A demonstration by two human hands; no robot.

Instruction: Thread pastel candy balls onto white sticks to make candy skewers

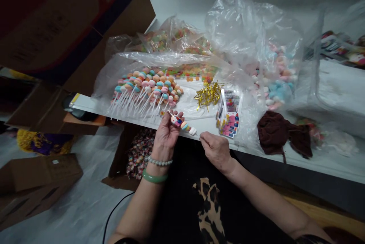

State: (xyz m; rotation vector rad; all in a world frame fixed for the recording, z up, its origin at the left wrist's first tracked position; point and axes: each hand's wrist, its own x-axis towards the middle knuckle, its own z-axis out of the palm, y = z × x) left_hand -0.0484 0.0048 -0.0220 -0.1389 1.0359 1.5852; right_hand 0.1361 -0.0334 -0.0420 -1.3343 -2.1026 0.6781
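Observation:
My left hand (167,134), palm up with a beaded bracelet and a green bangle on the wrist, holds a marshmallow candy stick (186,126) in a small printed bag. The candy points right, toward my right hand (215,149). That hand is closed, fingertips pinched just past the candy's white end; what they grip is too small to make out. Behind my left hand lies a pile of candy lollipops (152,86) with white sticks toward me. Gold twist ties (209,94) and a stack of printed bags (229,114) lie beyond my hands.
Clear plastic sacks of gummies (182,40) and pastel marshmallows (281,72) stand behind. A dark brown cloth (273,131) and a clear plastic bin (339,84) are at right. A large carton (68,19) leans at left; below, an open box holds wrapped candies (139,152).

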